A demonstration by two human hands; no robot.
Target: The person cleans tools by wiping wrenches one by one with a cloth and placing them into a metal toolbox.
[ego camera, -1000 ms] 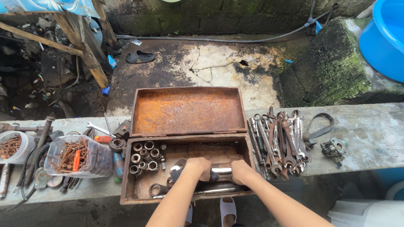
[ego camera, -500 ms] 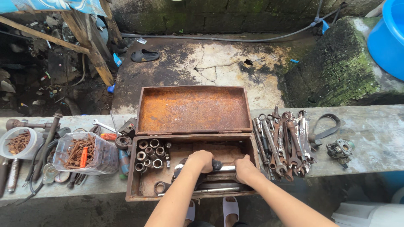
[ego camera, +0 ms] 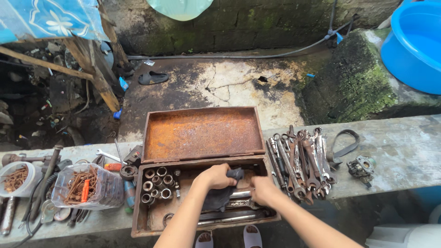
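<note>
A rusty metal toolbox (ego camera: 147, 216) stands open on a concrete ledge, its lid (ego camera: 202, 133) leaning back. My left hand (ego camera: 215, 177) is closed on a dark cloth (ego camera: 219, 197) that hangs into the middle of the box. Just right of it, my right hand (ego camera: 264, 190) grips a chrome bar tool (ego camera: 241, 194) lying in the box. More long chrome tools (ego camera: 229, 215) lie beneath. Several sockets (ego camera: 156, 183) stand in rows in the box's left part.
Several wrenches (ego camera: 301, 160) lie in a heap right of the box, with a dark strap (ego camera: 344, 142) and a small metal part (ego camera: 363, 166) beyond. Left of the box are a clear tub of rusty nails (ego camera: 85, 186) and a white bowl (ego camera: 16, 177). A blue basin (ego camera: 413, 41) sits far right.
My left hand now holds a dark cloth over the tool, where before both hands gripped the chrome bar. The view has shifted slightly.
</note>
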